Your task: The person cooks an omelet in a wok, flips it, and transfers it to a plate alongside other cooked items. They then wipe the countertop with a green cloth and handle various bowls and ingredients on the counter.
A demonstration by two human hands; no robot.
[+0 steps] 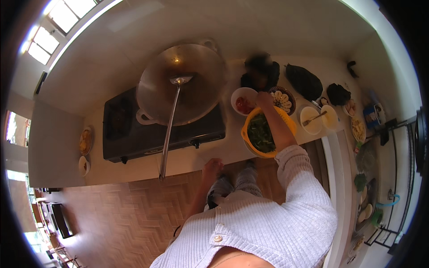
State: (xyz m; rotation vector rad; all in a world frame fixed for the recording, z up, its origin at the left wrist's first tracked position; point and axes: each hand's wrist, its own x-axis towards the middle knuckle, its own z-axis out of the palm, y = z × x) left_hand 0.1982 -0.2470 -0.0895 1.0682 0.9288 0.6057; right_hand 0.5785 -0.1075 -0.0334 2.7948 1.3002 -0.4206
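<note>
My right hand (pixel 264 100) reaches over a yellow colander (pixel 246 134) of cut leafy greens (pixel 260 132) to the rim of a white bowl (pixel 238 93) with red food inside. Its fingertips are hard to make out, so its hold cannot be told. Beside it lies a brown woven basket (pixel 292 97) with white sliced pieces. My left hand (pixel 213 164) is at the counter's front edge with fingers curled; whether it holds anything cannot be told. Left of it, a long-handled metal wok spatula (pixel 172 117) rests in a large metal wok (pixel 150 87) on the stove.
The black two-burner gas stove (pixel 140 134) carries the wok on its right side. Black plastic bags (pixel 304 82) lie at the back. On the right are a white bowl with a fork (pixel 310 129) and a sink (pixel 370 187). A plate of yellow food (pixel 86 142) stands far left.
</note>
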